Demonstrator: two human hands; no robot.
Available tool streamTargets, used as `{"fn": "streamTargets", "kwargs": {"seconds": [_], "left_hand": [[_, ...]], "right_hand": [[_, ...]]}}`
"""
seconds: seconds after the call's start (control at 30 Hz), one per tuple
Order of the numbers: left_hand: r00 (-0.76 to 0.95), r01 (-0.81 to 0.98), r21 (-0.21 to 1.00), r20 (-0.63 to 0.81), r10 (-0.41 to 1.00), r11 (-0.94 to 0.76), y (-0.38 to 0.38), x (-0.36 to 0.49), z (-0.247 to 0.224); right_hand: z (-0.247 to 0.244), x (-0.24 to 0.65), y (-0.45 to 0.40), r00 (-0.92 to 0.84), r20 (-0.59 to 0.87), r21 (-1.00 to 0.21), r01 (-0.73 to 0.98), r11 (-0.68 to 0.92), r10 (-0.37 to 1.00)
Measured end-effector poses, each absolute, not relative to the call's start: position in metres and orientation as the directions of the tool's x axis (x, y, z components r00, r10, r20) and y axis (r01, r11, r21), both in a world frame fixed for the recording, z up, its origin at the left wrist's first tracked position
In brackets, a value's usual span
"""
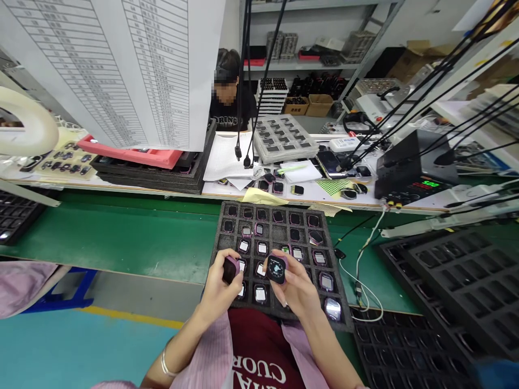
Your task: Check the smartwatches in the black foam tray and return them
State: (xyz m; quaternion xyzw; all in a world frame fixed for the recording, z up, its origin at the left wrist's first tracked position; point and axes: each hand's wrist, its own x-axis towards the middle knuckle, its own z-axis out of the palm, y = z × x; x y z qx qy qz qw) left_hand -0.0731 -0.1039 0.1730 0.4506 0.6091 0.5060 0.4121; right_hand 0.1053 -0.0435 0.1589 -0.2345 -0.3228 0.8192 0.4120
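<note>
Left hand [220, 287] gripped a dark watch [230, 269], right hand [299, 287] gripped a lit watch [276, 269], foam tray [279, 233] lay below on the green bench [121, 237]

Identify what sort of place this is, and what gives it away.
Likely an electronics assembly or test workshop: a foam tray of watch-like devices on a green bench, a black box with a lit digital readout, and dangling cables.
</note>
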Motion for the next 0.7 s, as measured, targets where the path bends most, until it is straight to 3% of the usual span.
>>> {"fn": "streamTargets", "kwargs": {"seconds": [0.37, 0.53, 0.7], "left_hand": [[-0.183, 0.171, 0.973, -0.124, 0.975, 0.156, -0.096, -0.072, 0.156], [-0.108, -0.085, 0.975, -0.212, 0.971, 0.204, -0.094, -0.074, 0.149], [-0.069, -0.261, 0.942, -0.237, 0.969, 0.212, -0.094, -0.078, 0.154]], "right_hand": [[0.146, 0.101, -0.038, -0.557, -0.208, -0.752, -0.435, -0.496, 0.804], [0.14, 0.102, -0.038, -0.629, -0.212, -0.778, -0.354, -0.519, 0.748], [0.144, 0.103, -0.043, -0.569, -0.201, -0.834, -0.327, -0.444, 0.797]]}}
